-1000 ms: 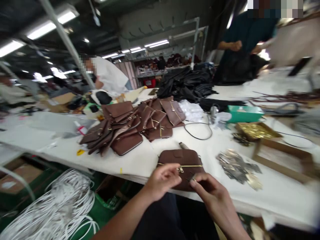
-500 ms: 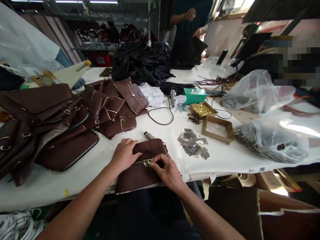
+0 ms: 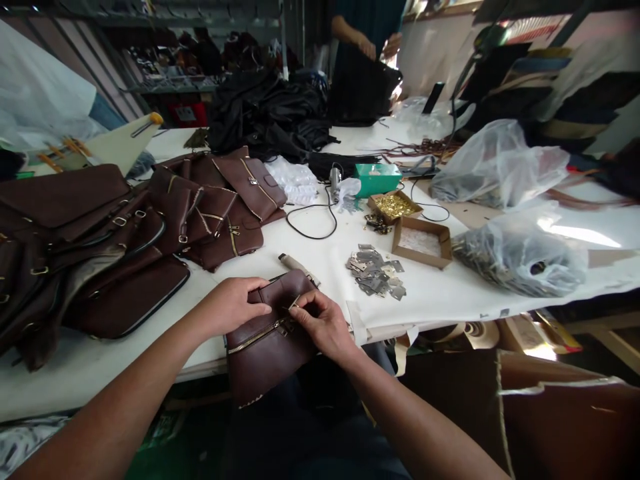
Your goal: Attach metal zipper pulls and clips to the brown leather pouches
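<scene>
A brown leather pouch point(image 3: 263, 357) with a brass zipper hangs over the near edge of the white table point(image 3: 440, 293). My left hand point(image 3: 230, 303) grips its upper left part, fingers curled over the leather. My right hand point(image 3: 320, 323) pinches a small metal piece right by the zipper pull at the pouch's top right. A small tool with a pale handle point(image 3: 295, 265) lies just behind the pouch.
A heap of brown bags point(image 3: 115, 227) fills the table's left. Flat metal plates point(image 3: 375, 275), an open cardboard box point(image 3: 423, 241), a box of brass fittings point(image 3: 395, 205) and plastic bags point(image 3: 520, 257) lie to the right. Another person point(image 3: 367, 40) works with black bags at the far end.
The view has swung right and down. The pouch has been pulled toward me over the table edge and tilted. My right hand now pinches a metal piece at the zipper.
</scene>
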Tool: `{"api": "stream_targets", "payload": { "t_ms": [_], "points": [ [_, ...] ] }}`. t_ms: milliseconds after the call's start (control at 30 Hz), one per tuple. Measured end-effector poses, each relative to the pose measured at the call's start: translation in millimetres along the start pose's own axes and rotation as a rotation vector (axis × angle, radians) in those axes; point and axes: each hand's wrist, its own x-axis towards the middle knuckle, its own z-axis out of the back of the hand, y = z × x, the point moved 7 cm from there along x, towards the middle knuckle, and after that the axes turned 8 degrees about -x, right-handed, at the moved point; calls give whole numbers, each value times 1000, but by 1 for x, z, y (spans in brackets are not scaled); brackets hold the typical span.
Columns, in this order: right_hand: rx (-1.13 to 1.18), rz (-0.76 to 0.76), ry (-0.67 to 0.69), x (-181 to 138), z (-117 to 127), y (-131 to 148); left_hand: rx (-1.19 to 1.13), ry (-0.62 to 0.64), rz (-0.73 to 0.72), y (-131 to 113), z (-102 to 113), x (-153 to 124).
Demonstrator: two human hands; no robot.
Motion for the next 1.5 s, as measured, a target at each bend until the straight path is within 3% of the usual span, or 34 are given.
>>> {"api": "stream_targets", "payload": {
  "t_ms": [133,400,733,900,1100,1267,1500],
  "points": [
    [19,67,-10,-11,-5,17,-179,32,4,-12,2,-17],
    [35,139,-43,-35,3,41,-223,-31,-2,-54,1,-53],
    [1,136,-78,-65,16,66,3,-79,-71,-99,-9,-77],
    [-22,108,-96,-77,21,73,157,-145,-74,-106,-14,-84],
    [-38,82,-27,-85,27,77,195,-98,-147,-122,-23,-93],
    [-46,110,89,-87,32,92,74,-73,-159,-129,-25,-98],
    [-25,106,114,-85,38,92,-120,-32,-34,-118,-24,-98]
  ]
}}
